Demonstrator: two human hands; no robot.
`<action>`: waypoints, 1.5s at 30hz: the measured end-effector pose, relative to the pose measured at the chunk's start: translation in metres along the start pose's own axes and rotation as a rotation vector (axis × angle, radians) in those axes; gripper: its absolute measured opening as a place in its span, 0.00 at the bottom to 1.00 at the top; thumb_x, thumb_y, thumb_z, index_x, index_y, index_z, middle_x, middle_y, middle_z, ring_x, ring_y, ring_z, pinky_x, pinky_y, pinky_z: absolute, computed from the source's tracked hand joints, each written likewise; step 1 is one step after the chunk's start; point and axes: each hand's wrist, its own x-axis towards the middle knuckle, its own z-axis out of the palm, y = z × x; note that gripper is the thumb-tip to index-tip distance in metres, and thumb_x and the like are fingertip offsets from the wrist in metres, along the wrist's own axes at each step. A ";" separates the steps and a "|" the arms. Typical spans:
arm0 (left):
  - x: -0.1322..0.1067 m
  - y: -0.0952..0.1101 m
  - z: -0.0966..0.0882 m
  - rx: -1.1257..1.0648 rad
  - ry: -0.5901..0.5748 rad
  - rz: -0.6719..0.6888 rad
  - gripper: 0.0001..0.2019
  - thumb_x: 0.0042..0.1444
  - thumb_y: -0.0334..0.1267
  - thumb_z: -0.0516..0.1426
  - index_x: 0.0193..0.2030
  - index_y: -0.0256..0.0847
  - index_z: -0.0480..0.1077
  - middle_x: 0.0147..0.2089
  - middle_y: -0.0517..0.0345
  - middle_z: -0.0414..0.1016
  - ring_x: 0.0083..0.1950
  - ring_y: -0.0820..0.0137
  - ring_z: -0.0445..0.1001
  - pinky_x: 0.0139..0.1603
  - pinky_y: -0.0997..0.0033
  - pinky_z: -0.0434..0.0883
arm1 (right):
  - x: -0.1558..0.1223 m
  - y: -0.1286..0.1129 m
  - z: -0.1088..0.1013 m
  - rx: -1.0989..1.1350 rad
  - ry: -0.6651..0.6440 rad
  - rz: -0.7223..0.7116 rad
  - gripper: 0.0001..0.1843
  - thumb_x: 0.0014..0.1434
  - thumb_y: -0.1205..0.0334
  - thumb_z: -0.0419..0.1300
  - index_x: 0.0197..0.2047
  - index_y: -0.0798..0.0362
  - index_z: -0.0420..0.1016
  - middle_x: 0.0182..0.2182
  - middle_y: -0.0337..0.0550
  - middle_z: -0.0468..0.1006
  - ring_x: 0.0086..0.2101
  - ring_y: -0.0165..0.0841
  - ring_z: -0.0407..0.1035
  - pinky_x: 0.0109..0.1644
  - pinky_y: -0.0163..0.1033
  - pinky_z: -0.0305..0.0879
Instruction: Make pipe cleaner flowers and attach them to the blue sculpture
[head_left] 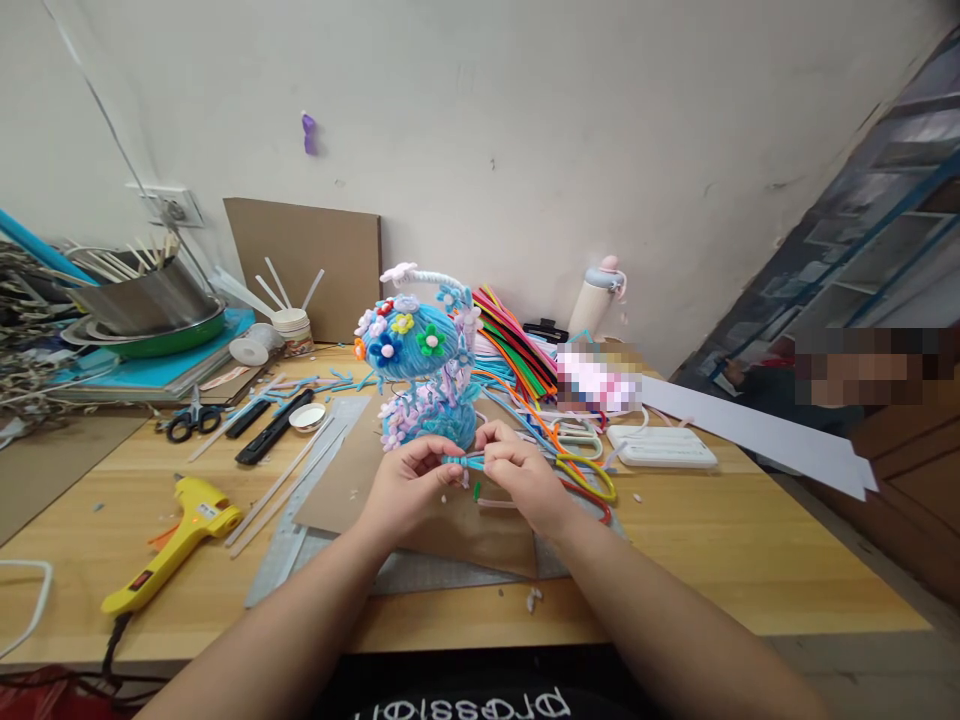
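My left hand (409,480) and my right hand (521,472) meet over the middle of the wooden table (750,540). Both pinch a short light-blue pipe cleaner piece (463,461) stretched between their fingertips. Just behind them stands a blue pipe-cleaner gourd figure (426,375) covered with small coloured flowers and topped by a white curved handle. A brown cardboard sheet (450,525) lies under my hands.
A yellow glue gun (176,535) lies at the front left. Scissors (193,418), a black utility knife (274,427) and glue sticks sit further back left. A heap of coloured pipe cleaners (517,345), a white box (661,447) and a bottle (596,295) are at the right.
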 end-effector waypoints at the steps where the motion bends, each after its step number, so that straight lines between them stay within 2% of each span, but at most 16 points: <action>1: 0.000 -0.001 0.000 0.026 -0.013 0.018 0.07 0.45 0.35 0.64 0.31 0.38 0.74 0.28 0.58 0.75 0.30 0.71 0.73 0.32 0.72 0.70 | 0.000 0.000 0.000 -0.005 -0.015 0.006 0.12 0.49 0.70 0.50 0.16 0.54 0.65 0.33 0.41 0.62 0.37 0.32 0.59 0.43 0.37 0.54; 4: -0.001 -0.003 0.000 0.061 -0.039 0.042 0.06 0.44 0.34 0.64 0.31 0.38 0.74 0.33 0.56 0.75 0.32 0.71 0.73 0.33 0.73 0.70 | 0.000 0.000 0.000 0.030 -0.050 0.041 0.11 0.48 0.69 0.50 0.16 0.54 0.62 0.33 0.41 0.62 0.37 0.32 0.59 0.42 0.37 0.54; 9: 0.000 -0.005 -0.001 0.013 -0.029 -0.029 0.08 0.45 0.36 0.64 0.32 0.37 0.73 0.27 0.59 0.74 0.27 0.73 0.71 0.30 0.73 0.69 | 0.000 0.006 0.000 0.211 -0.028 0.074 0.11 0.46 0.69 0.49 0.15 0.54 0.58 0.32 0.41 0.62 0.36 0.32 0.58 0.41 0.37 0.55; 12: 0.001 -0.006 -0.001 -0.001 -0.029 -0.036 0.09 0.45 0.37 0.64 0.33 0.37 0.73 0.27 0.59 0.74 0.28 0.72 0.71 0.30 0.73 0.69 | 0.000 0.007 -0.001 0.244 -0.017 0.060 0.11 0.45 0.70 0.49 0.15 0.54 0.57 0.32 0.41 0.62 0.36 0.33 0.58 0.41 0.38 0.55; 15: 0.000 -0.005 -0.001 0.057 -0.044 -0.005 0.08 0.45 0.37 0.64 0.32 0.38 0.74 0.30 0.57 0.75 0.29 0.72 0.71 0.30 0.72 0.69 | 0.000 0.004 0.000 0.184 -0.045 0.042 0.11 0.47 0.70 0.49 0.15 0.54 0.57 0.32 0.41 0.62 0.35 0.33 0.58 0.41 0.38 0.55; 18: -0.002 -0.002 0.001 0.199 -0.089 0.083 0.05 0.46 0.36 0.63 0.32 0.39 0.75 0.34 0.55 0.76 0.34 0.70 0.72 0.35 0.71 0.69 | 0.000 0.000 0.001 0.060 -0.081 0.034 0.11 0.47 0.70 0.50 0.15 0.54 0.57 0.30 0.40 0.62 0.34 0.32 0.59 0.39 0.37 0.54; 21: -0.002 -0.001 0.002 0.281 -0.113 0.105 0.04 0.47 0.35 0.62 0.31 0.39 0.76 0.33 0.54 0.76 0.34 0.69 0.72 0.36 0.71 0.68 | 0.000 -0.001 0.003 -0.041 -0.086 0.034 0.12 0.47 0.70 0.51 0.15 0.54 0.57 0.30 0.40 0.63 0.34 0.31 0.60 0.39 0.37 0.54; 25: 0.000 -0.002 0.002 0.115 -0.028 -0.053 0.07 0.46 0.37 0.63 0.33 0.38 0.73 0.25 0.59 0.74 0.25 0.73 0.71 0.28 0.73 0.67 | 0.001 0.000 0.003 -0.024 -0.044 0.029 0.14 0.55 0.63 0.52 0.19 0.54 0.63 0.30 0.40 0.65 0.34 0.31 0.62 0.40 0.37 0.56; 28: 0.002 -0.002 0.001 0.012 0.036 -0.108 0.10 0.44 0.37 0.64 0.33 0.37 0.72 0.23 0.61 0.73 0.23 0.74 0.70 0.26 0.75 0.67 | 0.001 0.001 0.004 0.013 0.011 0.003 0.13 0.58 0.60 0.53 0.23 0.53 0.65 0.28 0.39 0.66 0.32 0.30 0.62 0.39 0.36 0.57; 31: 0.003 -0.001 0.001 -0.075 0.055 -0.100 0.13 0.42 0.36 0.65 0.36 0.37 0.72 0.23 0.62 0.73 0.24 0.75 0.70 0.25 0.77 0.66 | 0.002 0.002 0.005 0.131 0.055 0.036 0.11 0.58 0.59 0.54 0.25 0.53 0.67 0.27 0.38 0.66 0.31 0.31 0.61 0.38 0.36 0.58; 33: 0.003 0.000 0.000 -0.113 0.068 -0.083 0.14 0.41 0.35 0.66 0.37 0.38 0.72 0.25 0.62 0.74 0.27 0.75 0.71 0.27 0.77 0.66 | 0.002 0.003 0.006 0.238 0.092 0.070 0.10 0.58 0.58 0.55 0.26 0.52 0.67 0.27 0.38 0.66 0.31 0.30 0.61 0.37 0.36 0.58; 36: 0.003 0.002 0.000 -0.141 0.115 -0.090 0.11 0.41 0.36 0.66 0.32 0.37 0.73 0.27 0.61 0.75 0.28 0.75 0.71 0.31 0.76 0.67 | 0.002 0.004 0.007 0.329 0.114 0.078 0.10 0.56 0.60 0.57 0.25 0.53 0.67 0.27 0.37 0.65 0.31 0.30 0.60 0.36 0.35 0.59; 40: 0.002 0.002 -0.001 -0.149 0.145 -0.102 0.10 0.41 0.38 0.66 0.29 0.37 0.73 0.26 0.60 0.76 0.27 0.74 0.70 0.29 0.75 0.66 | 0.002 0.006 0.008 0.340 0.102 0.061 0.10 0.55 0.61 0.58 0.24 0.53 0.67 0.28 0.37 0.65 0.31 0.29 0.61 0.36 0.35 0.60; 45: 0.002 -0.003 -0.001 -0.158 0.107 -0.059 0.10 0.40 0.36 0.67 0.31 0.38 0.74 0.29 0.60 0.77 0.30 0.73 0.72 0.33 0.74 0.68 | 0.001 0.005 0.009 0.317 0.141 0.032 0.09 0.56 0.60 0.57 0.26 0.52 0.68 0.29 0.37 0.65 0.32 0.30 0.61 0.36 0.35 0.60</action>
